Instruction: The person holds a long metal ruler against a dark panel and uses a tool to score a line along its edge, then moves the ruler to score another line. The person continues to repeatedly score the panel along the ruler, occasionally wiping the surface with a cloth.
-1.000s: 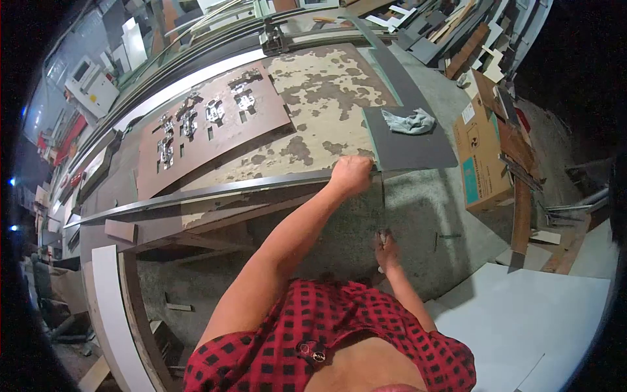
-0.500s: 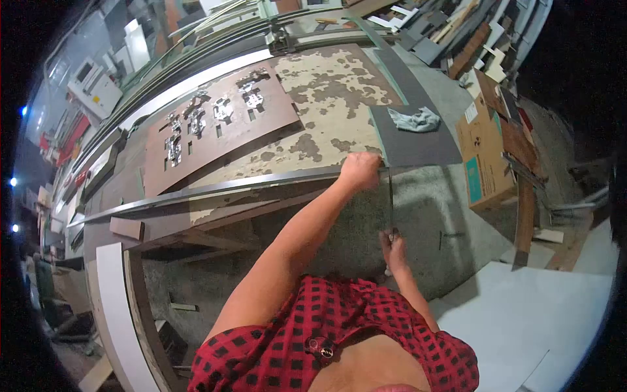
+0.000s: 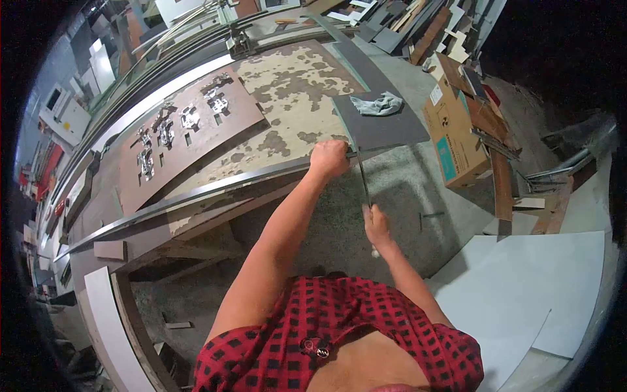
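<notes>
Along the near edge of the workbench lies a long silver metal strip. My left hand is closed over its right end, at the corner of the bench. In my right hand, closed around the handle, is a long thin dark tool. Its blade points away from me and meets the strip's end just right of my left hand. Whether it is a file or a saw is too fine to tell.
Several metal hinges lie on a brown panel with slots. A grey cloth rests on the dark board. To the right stand a cardboard box with offcuts and a white sheet on the floor.
My right hand has moved forward and up with the tool, nearer to the strip's end, and the tool now slants. My left hand stays on the strip. The whole view has shifted slightly.
</notes>
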A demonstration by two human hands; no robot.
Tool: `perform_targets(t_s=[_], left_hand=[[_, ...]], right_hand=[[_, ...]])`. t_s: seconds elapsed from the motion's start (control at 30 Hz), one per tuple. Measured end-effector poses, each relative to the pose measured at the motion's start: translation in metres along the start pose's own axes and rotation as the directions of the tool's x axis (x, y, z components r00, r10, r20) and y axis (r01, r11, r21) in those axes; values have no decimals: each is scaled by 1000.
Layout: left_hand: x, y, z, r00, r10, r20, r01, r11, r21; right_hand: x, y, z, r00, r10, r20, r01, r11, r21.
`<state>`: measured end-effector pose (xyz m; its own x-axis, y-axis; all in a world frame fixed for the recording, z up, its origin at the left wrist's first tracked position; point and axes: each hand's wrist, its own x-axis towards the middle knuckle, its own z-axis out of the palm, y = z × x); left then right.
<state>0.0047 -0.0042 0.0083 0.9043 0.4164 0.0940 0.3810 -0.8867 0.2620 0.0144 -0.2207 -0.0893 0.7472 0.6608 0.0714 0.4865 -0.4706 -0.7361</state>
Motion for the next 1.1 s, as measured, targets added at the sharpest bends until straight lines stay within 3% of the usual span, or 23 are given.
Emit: perform_targets(t_s=[0.17, 0.23, 0.57, 0.77, 0.83, 1.1], left_hand=[[-3, 1, -2, 1000, -14, -19, 13, 1000, -13], [-1, 0, 2, 998, -13, -54, 12, 1000, -15], [-1, 1, 1, 999, -30, -14, 31, 999, 25], [1, -4, 9, 1000, -28, -13, 29, 998, 49], [-1, -2, 8, 996, 12, -86, -7, 998, 55], [0, 2, 6, 994, -41, -99, 40, 999, -9]], right_hand=[[55, -29, -1, 999, -54, -4, 54, 998, 33], [63, -38, -9, 999, -53, 6, 53, 997, -62], [62, -42, -8, 998, -63, 15, 64, 995, -70], [63, -43, -12, 994, -105, 36, 110, 980, -168], [62, -47, -15, 997, -54, 62, 62, 987, -148], [64, -43, -15, 996, -55, 72, 64, 989, -136]])
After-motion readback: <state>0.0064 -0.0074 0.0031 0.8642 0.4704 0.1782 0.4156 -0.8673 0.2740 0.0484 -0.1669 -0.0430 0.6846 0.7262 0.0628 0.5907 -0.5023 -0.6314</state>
